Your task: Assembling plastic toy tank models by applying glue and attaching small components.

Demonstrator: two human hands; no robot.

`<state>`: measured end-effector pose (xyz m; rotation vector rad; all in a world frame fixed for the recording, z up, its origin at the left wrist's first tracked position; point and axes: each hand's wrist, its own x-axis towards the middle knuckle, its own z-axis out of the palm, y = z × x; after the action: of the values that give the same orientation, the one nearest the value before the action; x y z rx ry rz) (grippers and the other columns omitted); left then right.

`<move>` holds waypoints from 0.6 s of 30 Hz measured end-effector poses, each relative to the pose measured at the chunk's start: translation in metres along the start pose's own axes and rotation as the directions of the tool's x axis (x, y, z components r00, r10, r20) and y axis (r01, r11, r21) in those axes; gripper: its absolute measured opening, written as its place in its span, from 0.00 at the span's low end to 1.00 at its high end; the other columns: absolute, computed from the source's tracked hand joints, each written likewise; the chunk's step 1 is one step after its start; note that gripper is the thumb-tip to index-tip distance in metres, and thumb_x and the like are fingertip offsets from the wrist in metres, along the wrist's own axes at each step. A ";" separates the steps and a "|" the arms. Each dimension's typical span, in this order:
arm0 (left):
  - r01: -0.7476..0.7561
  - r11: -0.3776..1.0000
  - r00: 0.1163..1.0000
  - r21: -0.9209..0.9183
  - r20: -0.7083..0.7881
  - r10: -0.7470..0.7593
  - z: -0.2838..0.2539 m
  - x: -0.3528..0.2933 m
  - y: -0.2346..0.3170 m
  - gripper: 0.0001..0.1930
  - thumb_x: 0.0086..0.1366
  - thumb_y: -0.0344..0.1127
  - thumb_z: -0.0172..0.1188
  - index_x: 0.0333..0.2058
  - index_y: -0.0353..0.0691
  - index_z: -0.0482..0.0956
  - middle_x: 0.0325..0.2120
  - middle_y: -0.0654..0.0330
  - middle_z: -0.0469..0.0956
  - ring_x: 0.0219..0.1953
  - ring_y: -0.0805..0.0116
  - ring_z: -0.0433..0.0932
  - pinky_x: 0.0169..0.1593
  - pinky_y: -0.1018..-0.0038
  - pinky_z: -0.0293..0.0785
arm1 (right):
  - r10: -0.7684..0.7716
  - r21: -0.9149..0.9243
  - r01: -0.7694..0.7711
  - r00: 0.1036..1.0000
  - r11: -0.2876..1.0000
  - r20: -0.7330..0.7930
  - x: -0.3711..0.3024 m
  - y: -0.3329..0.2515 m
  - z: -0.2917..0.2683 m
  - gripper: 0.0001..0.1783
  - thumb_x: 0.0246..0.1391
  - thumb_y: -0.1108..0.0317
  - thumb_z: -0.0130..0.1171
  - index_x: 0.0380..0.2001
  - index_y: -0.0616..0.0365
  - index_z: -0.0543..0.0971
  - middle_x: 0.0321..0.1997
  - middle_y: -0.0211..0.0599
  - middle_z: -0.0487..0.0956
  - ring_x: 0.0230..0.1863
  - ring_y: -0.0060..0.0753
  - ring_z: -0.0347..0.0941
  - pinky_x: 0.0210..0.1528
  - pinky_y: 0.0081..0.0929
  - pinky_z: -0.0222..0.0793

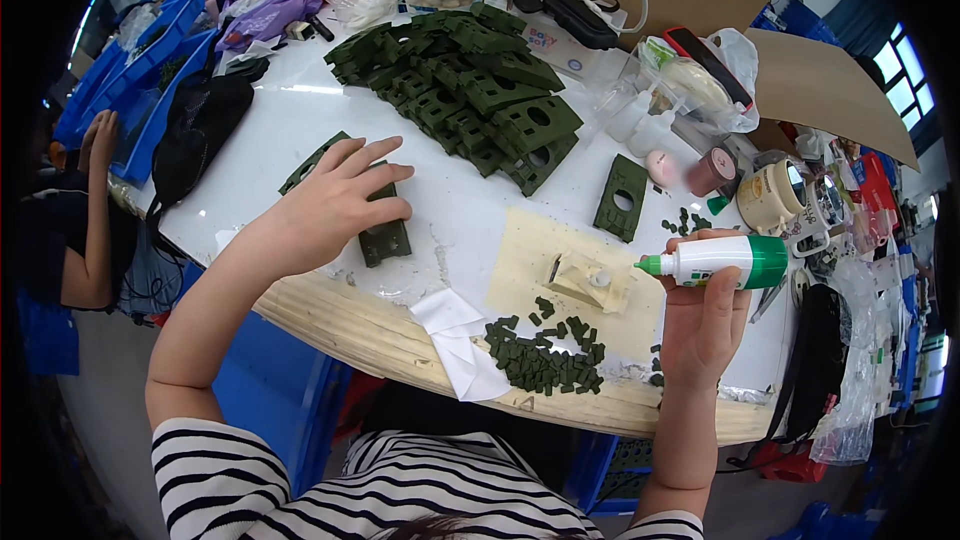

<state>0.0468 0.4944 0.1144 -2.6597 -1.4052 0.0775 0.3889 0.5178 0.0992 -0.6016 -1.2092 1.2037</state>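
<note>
Your left hand [338, 190], fingers spread over green parts [386, 243]; right hand [703, 325], fingers clamped on bottle [712, 262]; some bare worktop [462, 212] between, front edge [350, 328] near.

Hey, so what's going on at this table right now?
A person in a striped top works at a white table. Their right hand holds a green-and-white bottle, its tip pointing left. Their left hand is spread over dark green parts. A pile of similar parts lies farther back; small green pieces sit in front of a cream piece on a tan sheet.
</note>
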 end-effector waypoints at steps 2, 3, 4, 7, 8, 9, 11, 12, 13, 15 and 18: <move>-0.076 0.995 0.997 0.067 0.003 0.076 -0.004 0.000 -0.001 0.21 0.44 0.20 0.58 0.38 0.49 0.72 0.55 0.63 0.65 0.64 0.58 0.53 0.65 0.59 0.51 | -0.001 0.001 0.001 1.000 1.000 -0.005 0.000 -0.001 0.001 0.20 0.60 0.56 0.47 0.47 0.60 0.65 0.42 0.38 0.70 0.46 0.32 0.69 0.46 0.32 0.68; -0.114 0.989 0.993 0.099 0.037 0.111 -0.007 -0.001 -0.003 0.20 0.44 0.21 0.58 0.38 0.50 0.72 0.56 0.63 0.63 0.64 0.59 0.52 0.66 0.59 0.49 | 0.001 0.001 -0.001 1.000 1.000 -0.012 0.000 -0.001 0.001 0.20 0.60 0.56 0.47 0.47 0.60 0.65 0.42 0.38 0.70 0.46 0.32 0.69 0.46 0.32 0.67; -0.152 0.980 0.987 0.129 0.073 0.144 -0.008 -0.002 -0.005 0.20 0.45 0.22 0.58 0.37 0.51 0.72 0.57 0.64 0.62 0.64 0.59 0.51 0.68 0.59 0.47 | 0.003 0.001 -0.003 1.000 1.000 -0.020 -0.001 -0.001 0.002 0.20 0.60 0.56 0.47 0.48 0.60 0.65 0.42 0.38 0.70 0.46 0.32 0.69 0.46 0.32 0.67; -0.212 0.950 0.977 0.230 0.083 0.198 -0.003 -0.013 -0.020 0.22 0.45 0.23 0.59 0.40 0.53 0.72 0.58 0.64 0.62 0.64 0.60 0.53 0.67 0.58 0.48 | 0.013 -0.006 -0.013 1.000 1.000 -0.016 -0.002 0.001 0.000 0.20 0.60 0.56 0.47 0.48 0.60 0.65 0.42 0.38 0.70 0.47 0.33 0.69 0.46 0.32 0.67; -0.196 0.942 0.981 0.272 0.062 0.186 -0.003 -0.015 -0.023 0.23 0.45 0.23 0.59 0.41 0.53 0.72 0.58 0.65 0.62 0.64 0.60 0.53 0.67 0.58 0.48 | 0.010 0.003 -0.010 1.000 1.000 -0.015 -0.002 0.001 0.001 0.20 0.60 0.56 0.47 0.48 0.60 0.64 0.43 0.38 0.70 0.47 0.33 0.69 0.46 0.32 0.67; -0.178 0.933 0.984 0.312 0.040 0.175 -0.006 -0.018 -0.025 0.23 0.45 0.24 0.59 0.42 0.54 0.72 0.58 0.65 0.61 0.63 0.60 0.54 0.67 0.57 0.48 | 0.008 0.012 -0.008 1.000 1.000 -0.015 -0.002 0.001 0.001 0.20 0.60 0.57 0.47 0.48 0.60 0.64 0.43 0.38 0.70 0.47 0.33 0.69 0.46 0.32 0.67; -0.129 0.929 0.985 0.347 -0.060 0.160 -0.015 -0.018 -0.024 0.25 0.45 0.24 0.61 0.44 0.51 0.72 0.55 0.62 0.65 0.61 0.59 0.58 0.65 0.58 0.54 | 0.005 0.051 -0.004 1.000 0.999 -0.005 -0.001 0.000 0.000 0.19 0.60 0.59 0.49 0.49 0.61 0.64 0.45 0.39 0.69 0.47 0.35 0.70 0.47 0.35 0.67; -0.089 0.967 0.981 0.240 -0.148 0.127 -0.015 -0.011 -0.019 0.24 0.45 0.24 0.60 0.44 0.49 0.73 0.52 0.62 0.67 0.60 0.59 0.60 0.63 0.58 0.56 | 0.003 0.078 -0.003 1.000 0.997 -0.001 -0.001 -0.001 -0.002 0.19 0.59 0.62 0.50 0.49 0.61 0.65 0.47 0.40 0.69 0.47 0.36 0.71 0.49 0.37 0.67; -0.054 0.990 0.970 0.127 -0.229 0.082 -0.015 -0.004 -0.012 0.22 0.46 0.24 0.60 0.43 0.47 0.74 0.50 0.61 0.69 0.59 0.59 0.62 0.61 0.59 0.59 | 0.003 0.109 -0.003 1.000 0.994 0.005 -0.002 -0.001 -0.004 0.18 0.58 0.65 0.51 0.49 0.61 0.65 0.49 0.41 0.68 0.47 0.38 0.71 0.51 0.39 0.67; -0.048 0.999 0.899 -0.024 -0.437 0.033 -0.016 0.013 0.002 0.15 0.48 0.24 0.61 0.38 0.41 0.75 0.38 0.59 0.73 0.49 0.58 0.70 0.51 0.62 0.67 | -0.009 0.033 0.009 1.000 0.999 0.003 -0.001 0.002 -0.003 0.19 0.60 0.60 0.48 0.49 0.60 0.64 0.46 0.38 0.69 0.46 0.35 0.70 0.47 0.35 0.68; -0.007 0.989 0.871 -0.151 -0.486 -0.068 -0.013 0.028 0.020 0.11 0.48 0.27 0.62 0.33 0.40 0.74 0.34 0.60 0.73 0.41 0.58 0.72 0.44 0.65 0.68 | -0.020 -0.002 0.020 1.000 1.000 -0.014 0.000 0.003 0.002 0.19 0.61 0.58 0.46 0.49 0.60 0.64 0.45 0.38 0.69 0.46 0.32 0.70 0.45 0.34 0.70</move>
<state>0.0803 0.5052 0.1250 -2.5018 -1.3130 -0.6852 0.3864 0.5183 0.0973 -0.5969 -1.2019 1.1799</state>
